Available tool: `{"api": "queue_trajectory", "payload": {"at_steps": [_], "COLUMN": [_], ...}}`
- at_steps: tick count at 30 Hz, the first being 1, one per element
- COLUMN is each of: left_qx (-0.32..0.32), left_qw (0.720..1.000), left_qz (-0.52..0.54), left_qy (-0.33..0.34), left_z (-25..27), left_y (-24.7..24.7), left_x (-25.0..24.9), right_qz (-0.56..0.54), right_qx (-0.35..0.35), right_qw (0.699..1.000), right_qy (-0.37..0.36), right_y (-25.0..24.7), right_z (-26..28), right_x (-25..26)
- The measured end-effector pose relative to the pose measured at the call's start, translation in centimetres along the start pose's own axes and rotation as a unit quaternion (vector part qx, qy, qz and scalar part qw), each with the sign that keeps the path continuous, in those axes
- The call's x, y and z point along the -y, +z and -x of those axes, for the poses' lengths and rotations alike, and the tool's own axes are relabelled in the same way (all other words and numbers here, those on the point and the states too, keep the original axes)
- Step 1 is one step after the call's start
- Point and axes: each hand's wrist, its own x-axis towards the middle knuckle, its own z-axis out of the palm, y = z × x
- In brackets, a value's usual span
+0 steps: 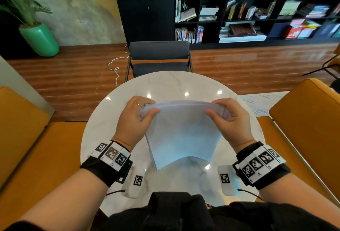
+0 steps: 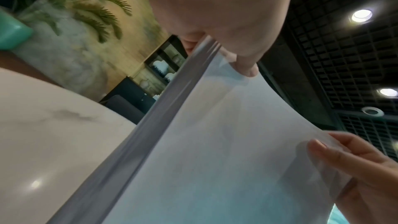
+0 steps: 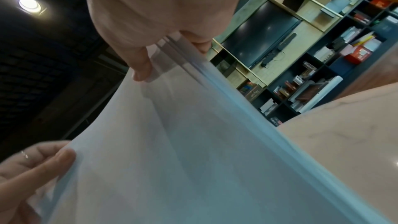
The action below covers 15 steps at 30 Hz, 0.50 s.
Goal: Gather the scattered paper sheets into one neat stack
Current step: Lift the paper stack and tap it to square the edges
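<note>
A stack of white paper sheets (image 1: 184, 135) stands on edge over the round white marble table (image 1: 184, 83), bowed a little, its lower edge near the table's front. My left hand (image 1: 141, 113) pinches the stack's top left corner between thumb and fingers. My right hand (image 1: 223, 114) pinches the top right corner the same way. In the left wrist view the paper sheets (image 2: 215, 159) fill the middle, with my left hand (image 2: 226, 54) at their top edge and the right hand's fingers (image 2: 344, 159) at the far side. The right wrist view shows the paper sheets (image 3: 193, 159), my right hand (image 3: 163, 54) and my left hand (image 3: 47, 163).
A dark grey chair (image 1: 159, 58) stands at the table's far side. Orange seats (image 1: 303, 120) flank the table left and right. A black bookshelf (image 1: 239, 17) lines the back wall, and a green plant pot (image 1: 39, 37) stands at the back left.
</note>
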Motion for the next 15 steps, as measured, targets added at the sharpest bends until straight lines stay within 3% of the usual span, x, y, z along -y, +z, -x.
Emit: {"api": "queue_trajectory", "payload": {"at_steps": [2,5,6,8,12,15], "left_qx": [0.005,0.086,0.103,0.101,0.046,0.001], "left_qw": [0.990,0.932,0.922,0.924,0.937,0.962], "left_qz": [0.105,0.262,0.273,0.255,0.244,0.217], "left_qy": [-0.091,-0.235,-0.256,-0.268,-0.244,-0.168], "left_z": [0.2,0.8,1.1,1.4,0.5,-0.4], "left_y": [0.0,0.4,0.8,1.5,1.8,1.0], "left_x": [0.6,1.7,1.8,1.6,0.0,-0.9], "right_qz": [-0.048,-0.186,-0.222,-0.212,-0.201,-0.135], "right_qx": [0.021,0.103,0.119,0.113,0.056,0.012], "right_qw": [0.995,0.949,0.927,0.912,0.920,0.964], "right_qy": [0.079,0.235,0.279,0.332,0.332,0.227], "right_y": [0.0,0.4,0.8,1.7,2.3,1.7], "right_z": [0.3,0.5,0.7,1.1,0.2,-0.9], "right_x": [-0.4,-1.6,-2.0,-2.1,-1.5,-0.3]}}
